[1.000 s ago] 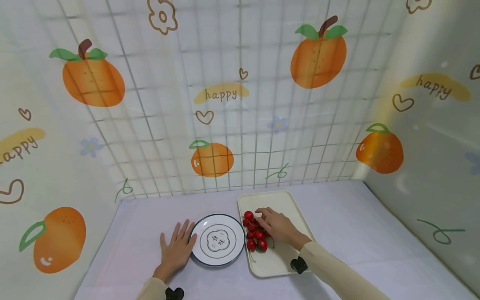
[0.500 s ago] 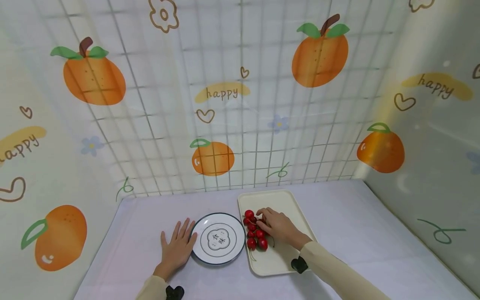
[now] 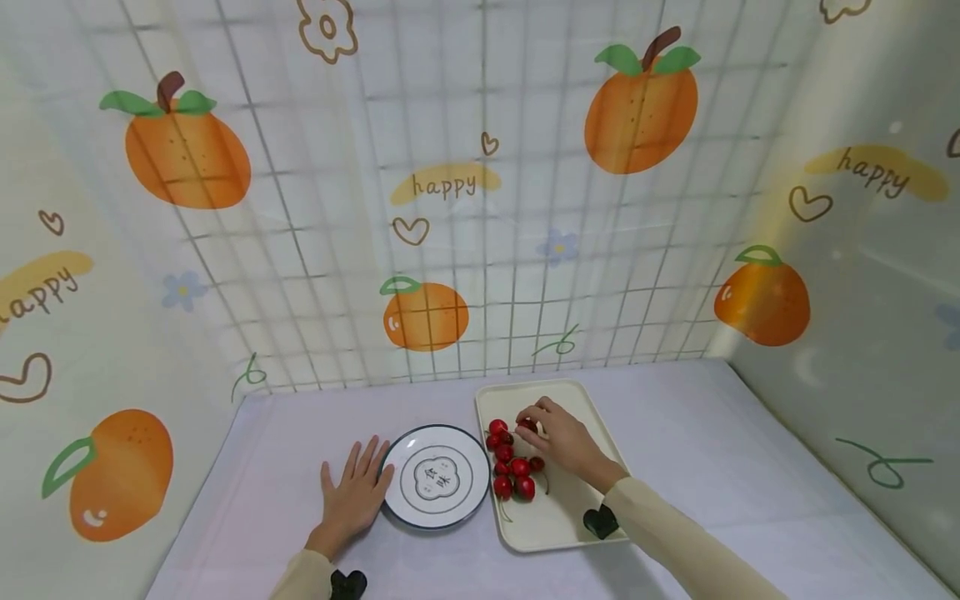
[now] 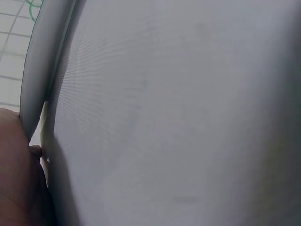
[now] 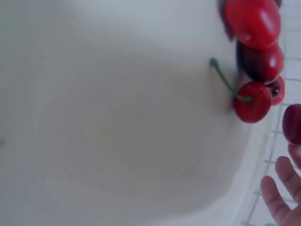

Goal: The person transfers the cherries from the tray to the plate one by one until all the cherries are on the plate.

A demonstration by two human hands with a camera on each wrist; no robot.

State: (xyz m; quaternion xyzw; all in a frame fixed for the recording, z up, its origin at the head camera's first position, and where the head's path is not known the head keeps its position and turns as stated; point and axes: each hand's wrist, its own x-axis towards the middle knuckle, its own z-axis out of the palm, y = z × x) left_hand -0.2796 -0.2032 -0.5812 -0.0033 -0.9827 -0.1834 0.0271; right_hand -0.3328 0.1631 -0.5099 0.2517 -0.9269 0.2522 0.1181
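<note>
In the head view, my left hand (image 3: 354, 498) lies with straight, spread fingers at the left side of a white plate (image 3: 465, 500) with a dark blue rim, its thumb at the edge. In the left wrist view, the plate's side (image 4: 37, 66) rises beside part of that hand (image 4: 14, 165). My right hand (image 3: 566, 442) pinches a dark red cherry (image 3: 528, 426) above a cream tray (image 3: 558, 512). The right wrist view shows this held cherry (image 5: 293, 124) at the fingertips, clear of the others. Several red cherries (image 3: 520, 467), some with stems, are heaped along the tray's left side.
The plate stands left of the tray, close against its edge. Both are on a table with a pale lavender cover (image 3: 697, 467). A white curtain (image 3: 330, 250) printed with oranges encloses the back and sides, with a grid behind it.
My right hand has lifted a cherry off the heap, moving slightly up and away from it. Another cherry beneath has come into view. My left hand and the plate have stayed put.
</note>
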